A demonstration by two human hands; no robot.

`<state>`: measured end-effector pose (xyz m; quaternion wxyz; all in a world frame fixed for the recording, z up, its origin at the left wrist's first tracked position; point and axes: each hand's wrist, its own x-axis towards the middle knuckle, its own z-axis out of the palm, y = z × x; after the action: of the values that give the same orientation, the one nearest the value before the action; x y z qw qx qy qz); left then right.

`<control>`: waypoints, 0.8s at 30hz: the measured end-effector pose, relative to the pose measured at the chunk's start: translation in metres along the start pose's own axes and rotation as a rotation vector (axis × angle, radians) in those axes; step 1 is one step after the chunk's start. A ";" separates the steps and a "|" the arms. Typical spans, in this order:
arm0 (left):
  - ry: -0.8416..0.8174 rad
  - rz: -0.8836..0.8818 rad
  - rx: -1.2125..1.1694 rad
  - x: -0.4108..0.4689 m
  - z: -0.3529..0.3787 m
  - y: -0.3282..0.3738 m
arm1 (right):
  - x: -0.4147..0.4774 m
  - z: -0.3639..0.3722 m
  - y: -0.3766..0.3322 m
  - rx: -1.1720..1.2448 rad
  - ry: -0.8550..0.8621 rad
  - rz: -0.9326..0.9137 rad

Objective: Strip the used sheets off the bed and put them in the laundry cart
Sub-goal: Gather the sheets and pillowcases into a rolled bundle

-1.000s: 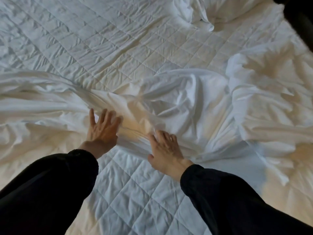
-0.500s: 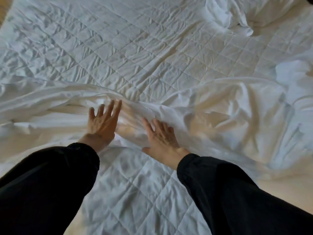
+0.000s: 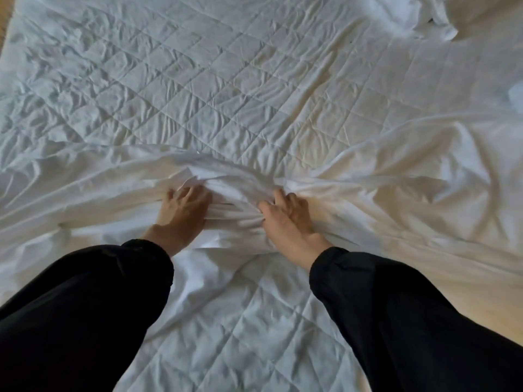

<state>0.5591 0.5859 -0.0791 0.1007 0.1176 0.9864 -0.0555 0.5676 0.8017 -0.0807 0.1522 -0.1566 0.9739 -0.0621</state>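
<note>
Left hand and right hand each clench a fistful of the white sheet, bunched in a band running side to side across the quilted mattress pad, mid-bed. Hands side by side at band centre, equally near.

View straight down onto a bed that fills nearly the whole frame. Its white mattress pad is quilted in diamonds and heavily creased. A thin brown strip, floor or frame, shows at the top left edge. Cool grey light covers the left; a warm yellow glow tints the right side.
</note>
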 end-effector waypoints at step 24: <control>0.181 -0.021 -0.342 -0.100 -0.011 -0.037 | -0.002 -0.018 -0.073 0.583 -0.288 0.079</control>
<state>0.6429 0.5291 -0.0445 0.0295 0.0931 0.9876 0.1229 0.5848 0.7345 -0.0503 0.3290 -0.0756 0.8889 -0.3097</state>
